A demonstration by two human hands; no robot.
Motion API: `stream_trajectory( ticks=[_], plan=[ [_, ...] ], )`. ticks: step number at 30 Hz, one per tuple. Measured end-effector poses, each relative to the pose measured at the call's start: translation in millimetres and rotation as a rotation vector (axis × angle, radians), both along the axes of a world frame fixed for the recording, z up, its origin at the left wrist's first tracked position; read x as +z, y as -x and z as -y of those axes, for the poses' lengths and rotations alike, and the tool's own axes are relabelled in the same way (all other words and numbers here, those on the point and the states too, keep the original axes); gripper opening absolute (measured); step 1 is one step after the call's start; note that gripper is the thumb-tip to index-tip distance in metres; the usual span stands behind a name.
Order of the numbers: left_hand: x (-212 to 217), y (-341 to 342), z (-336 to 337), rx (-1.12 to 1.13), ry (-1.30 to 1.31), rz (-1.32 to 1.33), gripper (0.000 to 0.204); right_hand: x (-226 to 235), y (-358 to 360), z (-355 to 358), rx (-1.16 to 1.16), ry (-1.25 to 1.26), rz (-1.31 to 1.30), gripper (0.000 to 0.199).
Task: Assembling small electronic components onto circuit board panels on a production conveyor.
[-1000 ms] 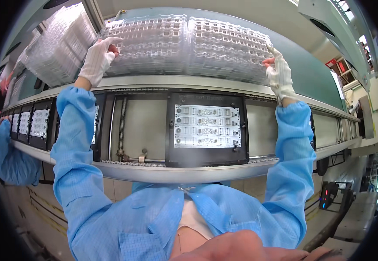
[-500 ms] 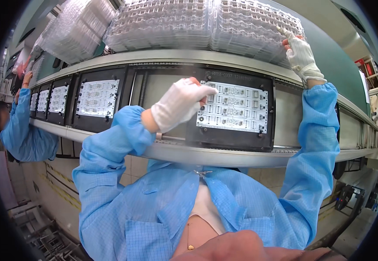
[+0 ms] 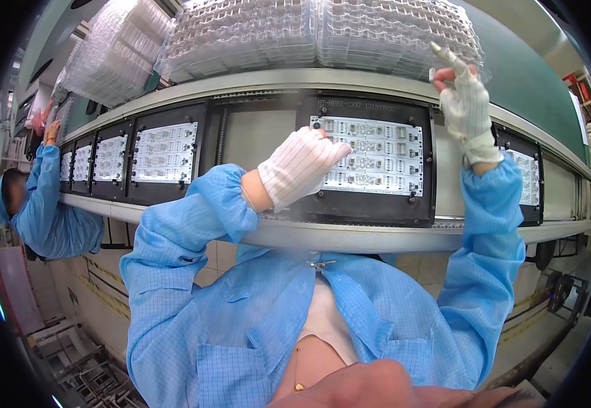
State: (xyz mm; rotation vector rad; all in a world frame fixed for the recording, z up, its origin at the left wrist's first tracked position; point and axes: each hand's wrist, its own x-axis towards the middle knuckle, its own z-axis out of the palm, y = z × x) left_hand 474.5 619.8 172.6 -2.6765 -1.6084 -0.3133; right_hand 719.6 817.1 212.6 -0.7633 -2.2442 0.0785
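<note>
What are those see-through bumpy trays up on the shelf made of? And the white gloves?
The trays look like thin clear plastic: light shines through them and they are moulded into rows of little pockets. The gloves, on the left hand and right hand, look like soft woven cloth, white with fine stripes and matte, probably fabric rather than rubber.

Your white pinstriped gloves on left hand [image 3: 300, 171] and right hand [image 3: 465, 109], your light-blue checked sleeves [image 3: 173, 238], black-framed white circuit board [image 3: 374, 156], clear plastic trays [image 3: 322, 30] far above, grey conveyor rail [image 3: 350, 236]
</note>
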Motion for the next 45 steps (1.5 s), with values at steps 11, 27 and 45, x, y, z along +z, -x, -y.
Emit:
stream_trajectory(
  ticks=[11,27,45],
  plan=[
    [-14.5,4.7,1.6,0.021,-0.041,0.352,0.038,-70.9,-18.0,58.5,-0.158,0.684,-0.377,0.051],
    [13.4,54.3,29.0,0.167,0.084,0.336,0.047,-69.7,38.5,82.1,-0.031,0.743,-0.485,0.047],
    [-8.7,58.0,39.5,0.11,-0.036,0.372,0.047,-55.1,29.5,99.9,0.006,0.785,-0.283,0.065]
  ],
)
